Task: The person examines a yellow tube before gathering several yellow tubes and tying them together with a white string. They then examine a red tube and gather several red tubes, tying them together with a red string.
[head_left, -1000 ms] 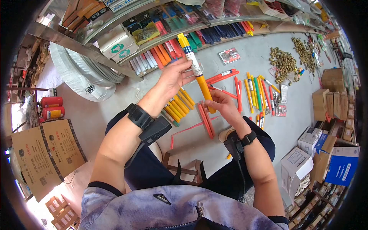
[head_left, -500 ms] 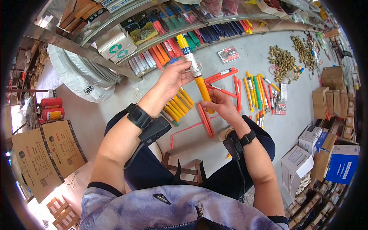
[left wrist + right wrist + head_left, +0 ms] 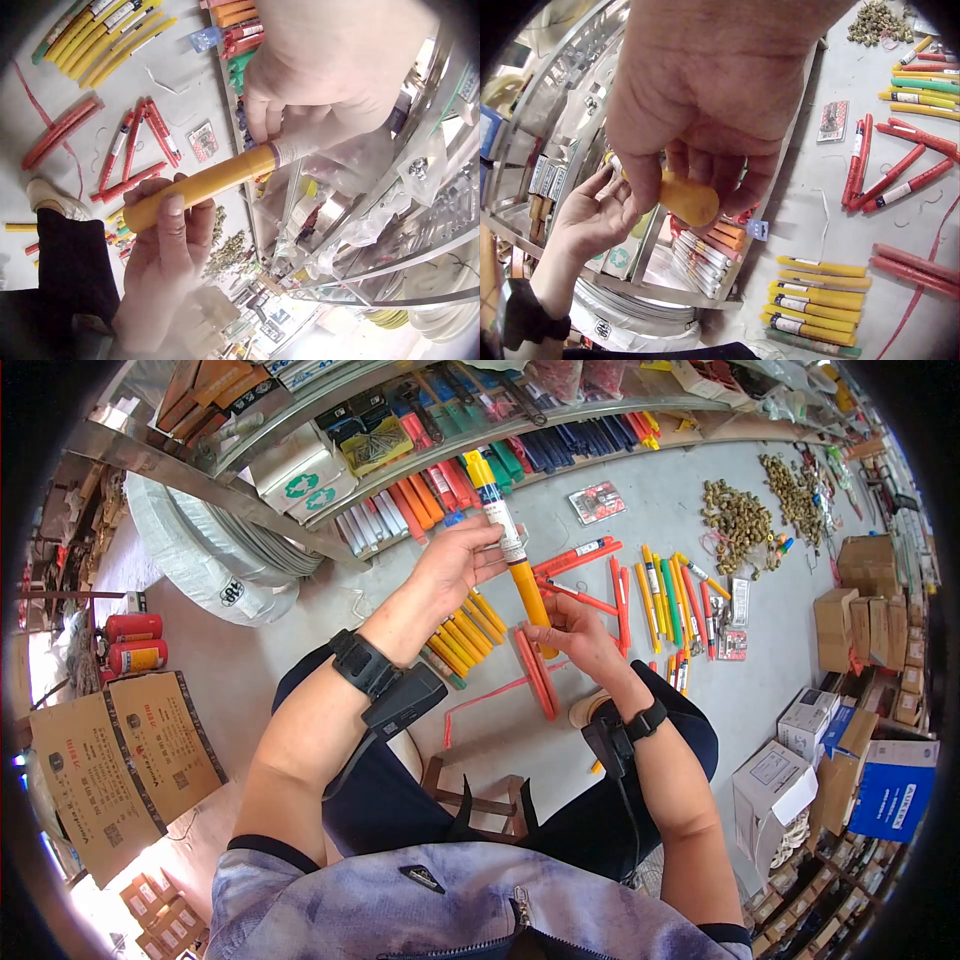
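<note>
A long yellow tube [image 3: 528,592] with a white printed label slants between my hands, above the floor. My left hand [image 3: 452,568] holds its upper, labelled part, the thumb lying across the label. At the lower end, my right hand [image 3: 588,644] pinches the plain part between thumb and fingers. In the left wrist view the right thumb [image 3: 172,217] presses on the tube's side. The right wrist view shows the tube's rounded end [image 3: 694,202] sticking out under the right hand.
On the floor lie a row of yellow tubes [image 3: 465,637], two bundled red tubes [image 3: 536,675], more red tubes [image 3: 620,600] and a mixed group to the right. Brass fittings [image 3: 738,525] form piles farther back. A metal shelf [image 3: 400,475] with packed goods runs along the far side.
The tube's lower end and my right thumb have shifted very slightly to the left and down. My left hand keeps the same hold.
</note>
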